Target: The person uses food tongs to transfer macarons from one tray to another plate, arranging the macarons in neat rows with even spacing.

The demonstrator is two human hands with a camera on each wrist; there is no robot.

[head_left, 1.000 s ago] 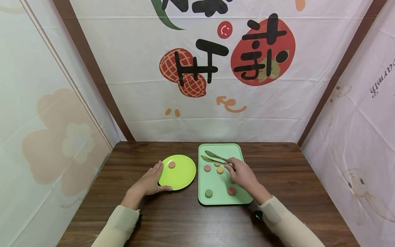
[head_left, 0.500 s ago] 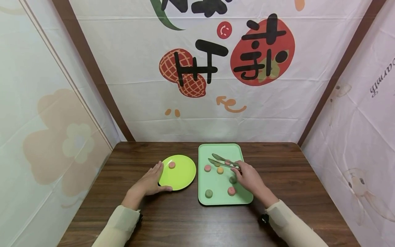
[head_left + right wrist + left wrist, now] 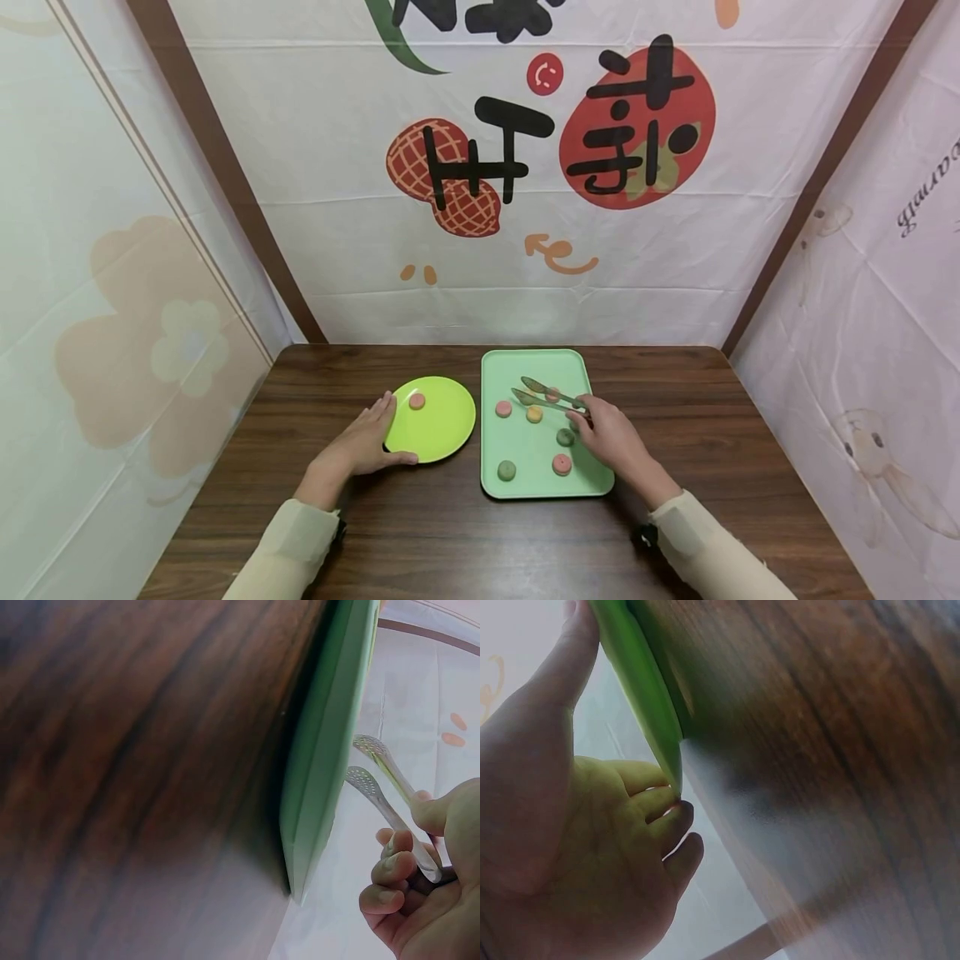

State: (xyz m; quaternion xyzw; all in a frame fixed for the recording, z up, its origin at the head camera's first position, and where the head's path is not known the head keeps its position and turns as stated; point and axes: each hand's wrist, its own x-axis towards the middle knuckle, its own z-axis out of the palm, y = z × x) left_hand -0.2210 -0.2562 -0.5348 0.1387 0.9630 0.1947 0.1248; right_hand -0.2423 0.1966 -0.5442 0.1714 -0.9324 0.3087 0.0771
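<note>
In the head view my left hand rests against the left and near rim of a lime-green plate, fingers spread and fairly straight. One pink macaron lies on that plate. My right hand grips metal tongs by the handle end, over a mint-green tray. The tongs' arms stand apart; a pink macaron shows between them, and whether they touch it I cannot tell. Near them lie a yellow macaron, another pink macaron and a dark green macaron.
Toward the tray's near side sit a green macaron and a reddish-pink macaron. Plate and tray stand side by side, a narrow gap between them, on a dark wooden table. A printed white curtain hangs behind.
My right hand has shifted right and slightly nearer with the tongs, uncovering the dark green macaron and the pink one by the tongs. The left hand and plate stay put.
</note>
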